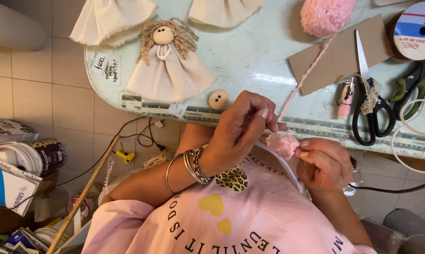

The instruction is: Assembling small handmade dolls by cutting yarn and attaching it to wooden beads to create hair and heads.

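My left hand (238, 129), with bracelets on the wrist, pinches a strand of pink yarn (306, 75) just above a small pink yarn bundle (283, 142). My right hand (323, 162) grips that bundle between thumb and fingers, close to my chest. The strand runs up over the table to a fluffy pink yarn ball (326, 15) at the far edge. Both hands hover at the near edge of the pale green table (250, 51).
A cloth doll with curly blond hair (168, 61) lies on the table, a loose wooden bead head (218, 99) beside it. Cardboard (339, 54), black scissors (370, 101), green-handled pliers (412, 84) and a ribbon spool (417, 30) lie at right. Clutter covers the floor at left.
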